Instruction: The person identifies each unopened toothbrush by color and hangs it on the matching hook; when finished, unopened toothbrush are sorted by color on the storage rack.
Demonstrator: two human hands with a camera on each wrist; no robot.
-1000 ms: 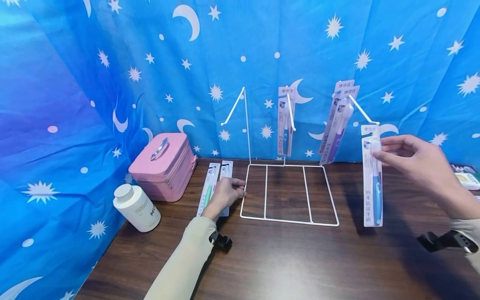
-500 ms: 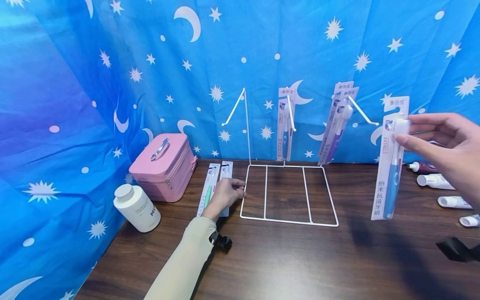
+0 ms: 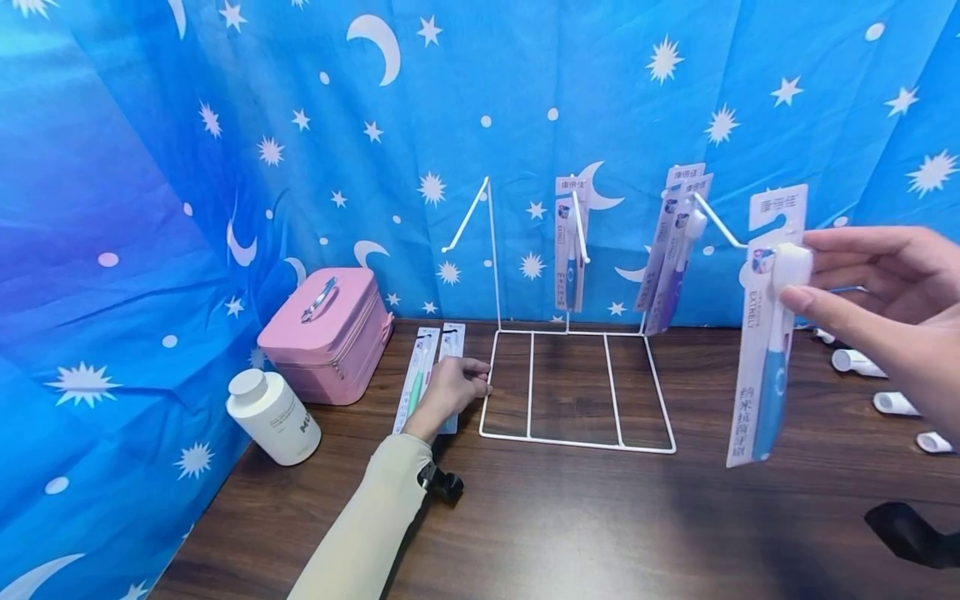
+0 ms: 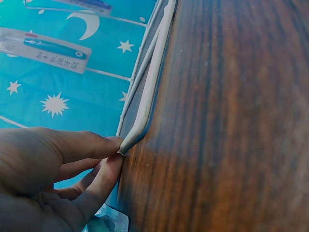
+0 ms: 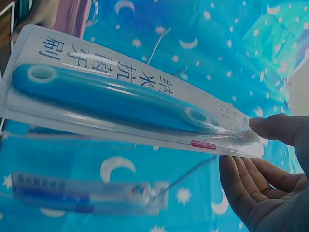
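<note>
My right hand [image 3: 885,292] pinches a packaged blue toothbrush [image 3: 772,383] by its upper edge, thumb on the front and fingers behind. The pack hangs nearly upright, its hooked cutout at the top, close to the tip of the right hook [image 3: 722,221] on a white wire rack [image 3: 577,447]. My left hand [image 3: 452,387] pinches the rack's base wire [image 4: 145,108] between thumb and fingers at its left side. On the right hook hang two packs, a purple toothbrush [image 3: 677,275] in front. One blue toothbrush pack [image 3: 572,250] hangs on the middle hook. The left hook [image 3: 467,215] is bare.
Beside my left hand lie a green toothbrush pack [image 3: 417,375] and another pack [image 3: 452,340], partly covered. A pink case [image 3: 326,333] and a white bottle [image 3: 273,417] stand at the left. Several white-capped tubes [image 3: 896,403] lie at the right. A blue curtain [image 3: 450,67] hangs behind.
My right hand has moved the blue toothbrush pack up and right from below the hook tip, then slightly back left. The left hand stays on the rack.
</note>
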